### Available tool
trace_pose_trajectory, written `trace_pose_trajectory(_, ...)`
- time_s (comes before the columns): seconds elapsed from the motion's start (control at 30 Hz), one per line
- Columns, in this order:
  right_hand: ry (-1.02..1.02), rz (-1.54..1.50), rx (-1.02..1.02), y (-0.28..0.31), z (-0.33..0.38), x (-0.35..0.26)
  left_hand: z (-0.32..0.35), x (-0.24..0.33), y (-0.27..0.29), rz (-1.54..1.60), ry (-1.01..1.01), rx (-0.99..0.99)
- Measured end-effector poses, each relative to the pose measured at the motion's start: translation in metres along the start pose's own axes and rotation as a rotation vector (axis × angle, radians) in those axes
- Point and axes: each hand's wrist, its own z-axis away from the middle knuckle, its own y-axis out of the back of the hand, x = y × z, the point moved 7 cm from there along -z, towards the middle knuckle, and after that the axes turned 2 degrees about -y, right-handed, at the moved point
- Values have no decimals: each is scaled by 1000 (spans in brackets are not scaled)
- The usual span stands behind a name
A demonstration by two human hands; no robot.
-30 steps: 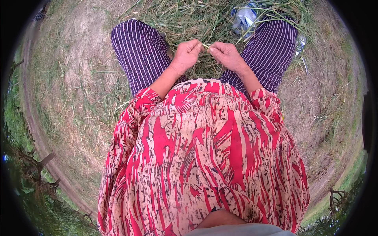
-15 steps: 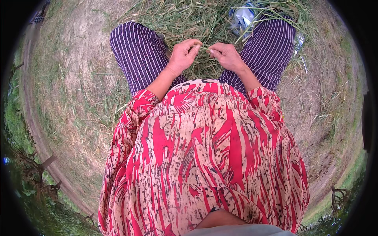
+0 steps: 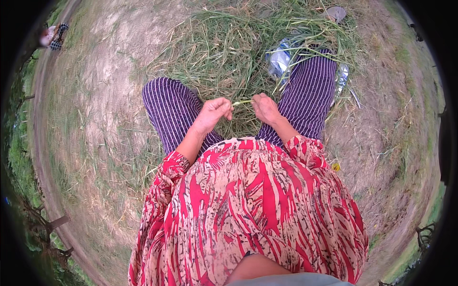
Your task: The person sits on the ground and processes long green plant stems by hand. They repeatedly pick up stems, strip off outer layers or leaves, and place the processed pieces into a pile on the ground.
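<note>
I sit on the ground with my legs in purple striped trousers (image 3: 174, 112) spread to either side. Between my knees lies a heap of cut green grass (image 3: 229, 52). My left hand (image 3: 213, 113) and my right hand (image 3: 265, 107) are held close together above that heap. Both pinch the ends of one thin pale-green grass stem (image 3: 242, 101) stretched between the fingertips. A red and cream patterned top fills the lower middle of the view.
A crumpled silvery plastic bag (image 3: 280, 59) lies by my right knee, with another shiny piece (image 3: 342, 76) beyond the leg. A small round grey object (image 3: 337, 13) lies at the far edge of the grass. Dry bare ground surrounds me. A checked cloth bundle (image 3: 55, 35) lies far left.
Both hands have stayed together over the grass heap. The fingers have shifted slightly along the stem; the hands sit a little further apart.
</note>
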Motion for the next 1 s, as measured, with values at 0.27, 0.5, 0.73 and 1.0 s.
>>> trace_pose_trajectory(0.27,546,-159,275,42,11,-58,11,-43,-41,-685,184,-556)
trace_pose_trajectory(0.5,636,-53,251,36,19,-77,-3,-54,-37,-217,298,-234)
trace_pose_trajectory(0.73,317,-204,368,55,12,-59,-8,-54,-11,-441,292,-45)
trace_pose_trajectory(1.0,-123,-841,77,19,-5,-13,-4,-62,-20,-780,321,-202)
